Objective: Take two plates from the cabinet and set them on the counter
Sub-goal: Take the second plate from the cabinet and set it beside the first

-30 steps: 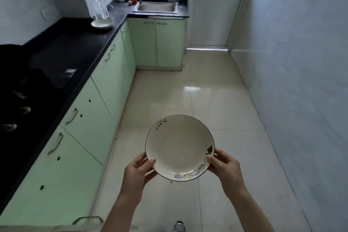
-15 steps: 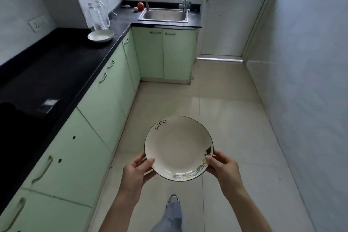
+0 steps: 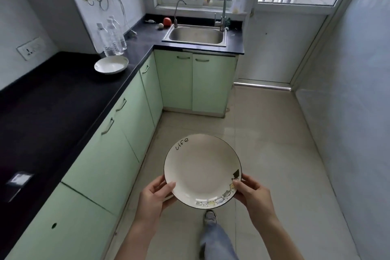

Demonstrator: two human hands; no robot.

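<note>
A white plate [image 3: 201,170] with a thin dark rim, the word "life" and small drawings along its edge is held level over the floor. My left hand [image 3: 155,197] grips its near left rim and my right hand [image 3: 251,195] grips its near right rim. A second white plate [image 3: 111,65] lies on the black counter [image 3: 52,107] to the left, close to the corner. The green cabinets [image 3: 118,143] under the counter have their doors closed.
Two clear water bottles [image 3: 113,37] stand just behind the counter plate. A steel sink [image 3: 195,35] with a tap sits under the window, with a red fruit [image 3: 167,21] beside it. A white tiled wall runs along the right. My leg and shoe [image 3: 211,219] step forward on the tiled floor.
The view has moved forward along the kitchen toward the sink and the counter plate. Both hands keep the same hold on the plate. A leg has stepped into view below.
</note>
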